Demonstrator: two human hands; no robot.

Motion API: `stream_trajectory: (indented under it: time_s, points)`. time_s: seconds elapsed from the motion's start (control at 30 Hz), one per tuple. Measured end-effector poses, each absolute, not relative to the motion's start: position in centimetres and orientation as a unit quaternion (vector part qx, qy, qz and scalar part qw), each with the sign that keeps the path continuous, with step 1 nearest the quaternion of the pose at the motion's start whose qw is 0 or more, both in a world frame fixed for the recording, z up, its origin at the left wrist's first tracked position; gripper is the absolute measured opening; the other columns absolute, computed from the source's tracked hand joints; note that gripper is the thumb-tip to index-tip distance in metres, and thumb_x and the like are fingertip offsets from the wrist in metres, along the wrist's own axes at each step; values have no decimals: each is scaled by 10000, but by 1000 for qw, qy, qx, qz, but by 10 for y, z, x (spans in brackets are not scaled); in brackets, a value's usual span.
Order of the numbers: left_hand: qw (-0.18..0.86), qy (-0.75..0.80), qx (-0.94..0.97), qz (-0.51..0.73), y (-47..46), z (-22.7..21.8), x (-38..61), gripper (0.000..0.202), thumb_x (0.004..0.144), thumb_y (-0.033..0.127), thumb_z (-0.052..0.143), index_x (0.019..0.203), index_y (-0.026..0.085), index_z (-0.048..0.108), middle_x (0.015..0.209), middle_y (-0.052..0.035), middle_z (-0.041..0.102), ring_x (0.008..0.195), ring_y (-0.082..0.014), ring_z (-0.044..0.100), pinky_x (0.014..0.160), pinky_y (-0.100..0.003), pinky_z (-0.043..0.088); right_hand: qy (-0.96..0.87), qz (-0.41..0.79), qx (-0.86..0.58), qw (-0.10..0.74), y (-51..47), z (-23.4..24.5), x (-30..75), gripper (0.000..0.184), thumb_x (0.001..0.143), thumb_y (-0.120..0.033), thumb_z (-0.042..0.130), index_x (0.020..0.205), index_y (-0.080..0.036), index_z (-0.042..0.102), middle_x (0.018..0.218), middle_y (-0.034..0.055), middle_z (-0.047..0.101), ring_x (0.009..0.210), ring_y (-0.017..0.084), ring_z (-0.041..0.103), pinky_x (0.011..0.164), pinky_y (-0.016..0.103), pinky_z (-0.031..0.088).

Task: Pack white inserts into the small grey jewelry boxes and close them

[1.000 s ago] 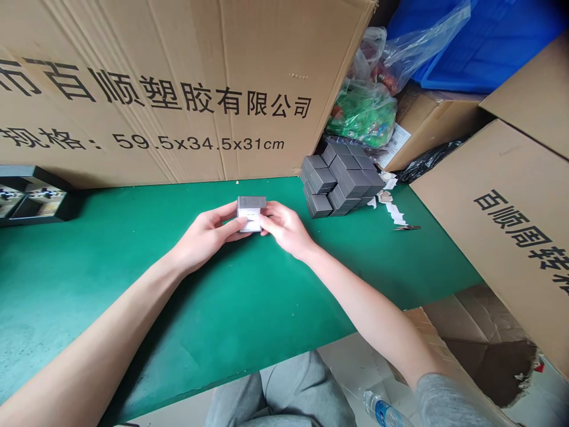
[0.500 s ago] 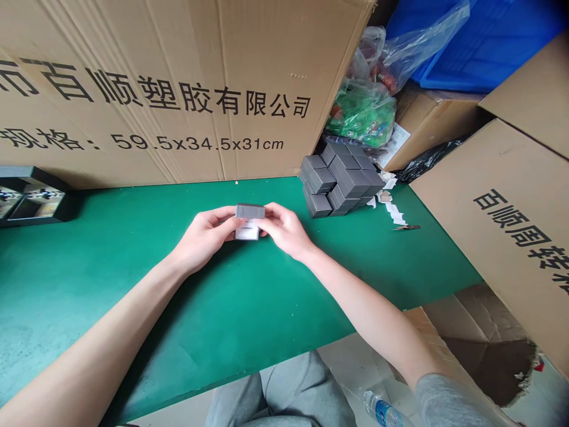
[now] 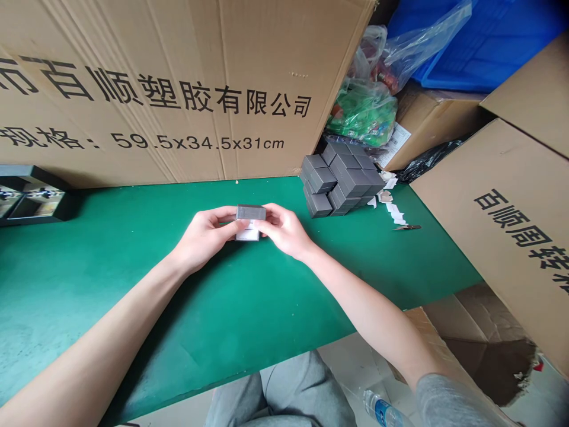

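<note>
A small dark grey box with a white, printed face on the side toward me is between my hands, over the middle of the green table. My left hand grips it from the left, thumb on the white face and fingers behind. From the right, my right hand holds the same box with its thumb on that face. Parts of the fingers are hidden behind the box. To the right of my hands stands a stack of similar dark grey boxes.
A large cardboard carton stands along the table's back. At the left is a black divided tray. Paper scraps and a small metal tool lie by the stack. Cartons, plastic bags and a blue crate crowd the right.
</note>
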State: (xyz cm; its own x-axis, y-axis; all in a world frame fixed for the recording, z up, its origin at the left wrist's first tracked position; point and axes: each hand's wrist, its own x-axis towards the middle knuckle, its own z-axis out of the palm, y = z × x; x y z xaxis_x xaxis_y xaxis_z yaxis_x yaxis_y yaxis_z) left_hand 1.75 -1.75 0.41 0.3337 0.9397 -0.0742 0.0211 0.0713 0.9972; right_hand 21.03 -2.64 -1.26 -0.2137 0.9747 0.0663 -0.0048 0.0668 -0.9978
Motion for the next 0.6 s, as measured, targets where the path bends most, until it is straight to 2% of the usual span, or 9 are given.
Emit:
stream_trajectory:
  time_s: [0.17,0.3,0.37,0.6]
  points:
    - [584,430,574,381,-17,4,15,583,724,516,858,1203,199,757,1145,-107,800,1048,-335,746,911,-436,618,-585,535,-398,461,-25,-16,212,379,810,-431,770,1094,-229,620,1022,24,693,894,173,654,780,302,564]
    - [588,435,563,386,-17,4,14,623,723,439,878,1266,190,706,1086,-101,810,926,-292,764,866,-427,620,-584,542,-384,466,-25,-17,212,410,814,-441,779,1124,-238,605,1073,33,695,942,182,667,826,312,566]
    - [596,434,552,389,-18,4,15,622,725,433,877,1270,189,702,1065,-99,812,900,-284,767,855,-424,623,-578,542,-395,464,-25,-17,211,431,804,-458,789,1126,-243,601,1062,32,698,937,186,673,793,307,574]
    - [626,425,534,378,-16,5,17,510,785,500,816,1198,207,759,1179,-101,786,1049,-306,748,893,-381,621,-540,555,-431,463,-24,-16,210,382,851,-431,741,1140,-228,596,837,-12,711,737,148,676,662,267,560]
